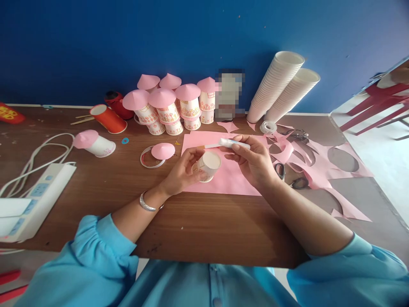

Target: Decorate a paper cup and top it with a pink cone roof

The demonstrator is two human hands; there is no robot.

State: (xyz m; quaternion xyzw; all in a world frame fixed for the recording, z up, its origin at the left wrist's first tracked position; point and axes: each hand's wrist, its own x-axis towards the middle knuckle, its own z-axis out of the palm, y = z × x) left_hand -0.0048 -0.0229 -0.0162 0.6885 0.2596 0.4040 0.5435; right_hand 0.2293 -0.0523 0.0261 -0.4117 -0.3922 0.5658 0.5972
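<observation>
My left hand [183,170] is wrapped round a small printed paper cup [209,165], held tilted over a pink paper sheet [230,177] with its open mouth up. My right hand [254,160] pinches a white glue stick [233,143] that points left, its tip just above the cup's rim. A loose pink paper cone [162,150] lies on a white ring left of the cup.
Several cups with pink cone tops [166,106] stand by the blue wall. Two leaning stacks of white cups [281,85], a tape roll [267,126], scissors [289,175] and pink scraps [322,166] lie right. A power strip [35,200], red cup [108,118] and capped cup [94,144] sit left.
</observation>
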